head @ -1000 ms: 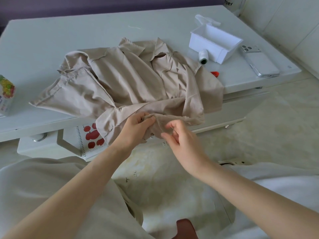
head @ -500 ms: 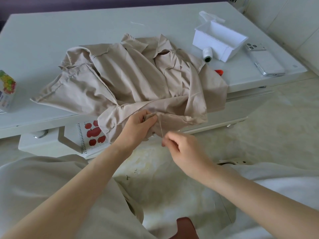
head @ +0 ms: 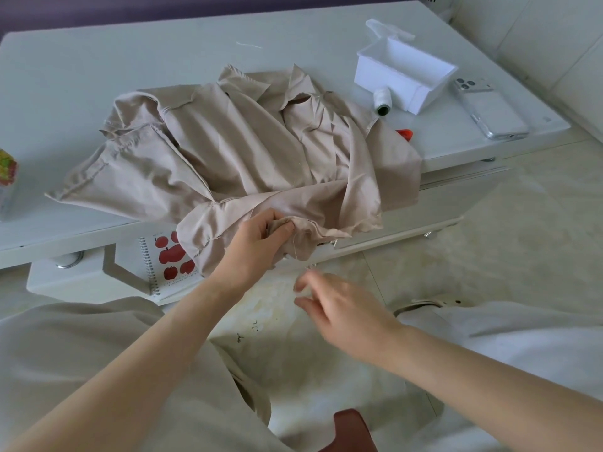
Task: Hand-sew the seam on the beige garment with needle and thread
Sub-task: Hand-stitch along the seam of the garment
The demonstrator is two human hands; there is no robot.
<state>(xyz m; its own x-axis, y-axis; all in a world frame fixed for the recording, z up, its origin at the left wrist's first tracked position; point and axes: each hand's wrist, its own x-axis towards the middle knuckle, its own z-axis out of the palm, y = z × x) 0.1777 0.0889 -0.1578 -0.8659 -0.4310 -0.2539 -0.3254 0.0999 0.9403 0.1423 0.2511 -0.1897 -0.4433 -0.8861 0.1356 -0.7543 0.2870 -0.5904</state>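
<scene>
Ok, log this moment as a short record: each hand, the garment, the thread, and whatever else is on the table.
left hand: pinches a fold of the beige garment at the table edge
right hand: below the fold, clear of the cloth; blurred, grip cannot be told
thread: pale strand hanging from the pinched fold
garment position: crumpled on the white table, near edge hanging over
other items: thread spool beside white box; phone to its right

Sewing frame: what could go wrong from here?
1. Thin thread leaves the fold the left hand pinches; a hard tug may pucker the seam or snap it.
2. The right hand is blurred, needle not discernible: prick risk.
3. The garment overhangs the table edge; it might slide.
</scene>
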